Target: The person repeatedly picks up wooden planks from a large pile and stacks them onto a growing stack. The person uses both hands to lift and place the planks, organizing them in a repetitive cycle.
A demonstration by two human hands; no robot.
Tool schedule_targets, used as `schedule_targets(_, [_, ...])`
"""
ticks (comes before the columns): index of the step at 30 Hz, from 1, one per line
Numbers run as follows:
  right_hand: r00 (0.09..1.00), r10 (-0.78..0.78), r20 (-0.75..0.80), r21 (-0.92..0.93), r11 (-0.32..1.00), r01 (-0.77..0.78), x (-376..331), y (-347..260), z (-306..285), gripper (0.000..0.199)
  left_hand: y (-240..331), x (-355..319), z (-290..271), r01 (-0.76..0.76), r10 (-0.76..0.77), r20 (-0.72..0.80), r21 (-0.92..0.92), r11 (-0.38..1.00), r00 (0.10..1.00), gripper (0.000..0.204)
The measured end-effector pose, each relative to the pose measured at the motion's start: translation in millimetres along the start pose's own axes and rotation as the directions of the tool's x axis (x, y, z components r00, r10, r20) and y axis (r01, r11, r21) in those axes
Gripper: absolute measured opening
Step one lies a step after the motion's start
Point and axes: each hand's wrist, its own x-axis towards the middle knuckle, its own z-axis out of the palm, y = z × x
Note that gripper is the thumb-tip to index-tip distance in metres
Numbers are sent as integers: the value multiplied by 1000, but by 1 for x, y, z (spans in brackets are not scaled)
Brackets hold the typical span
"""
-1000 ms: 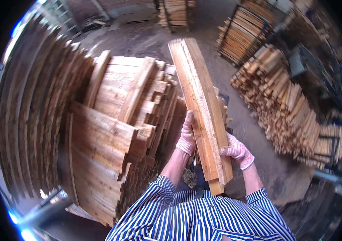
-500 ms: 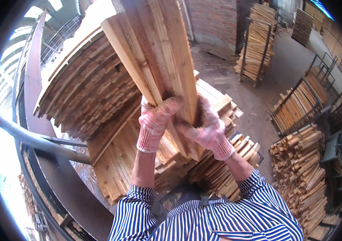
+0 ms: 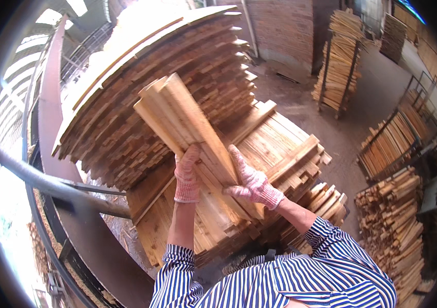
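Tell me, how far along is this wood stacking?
Done, by the look of it: a tall stack of boards stands ahead, and a lower pile is partly built. In hand: the left hand and right hand, both gloved, grip a bundle of planks tilted over the lower pile, not yet laid down. Left: loose sticks on the right remain heaped.

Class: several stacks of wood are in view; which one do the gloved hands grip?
The slanted bundle of planks, gripped by left hand and right hand; the others lie untouched.
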Motion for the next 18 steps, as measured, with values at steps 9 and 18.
schedule_targets(9, [609, 784, 123, 623, 416, -662, 18, 56, -31, 86, -156, -6, -79, 335, -434, -145, -439, 834, 889, 53])
schedule_targets(18, [892, 441, 95, -412, 833, -368, 90, 179, 9, 66, -191, 27, -113, 476, -551, -50, -442, 760, 833, 76])
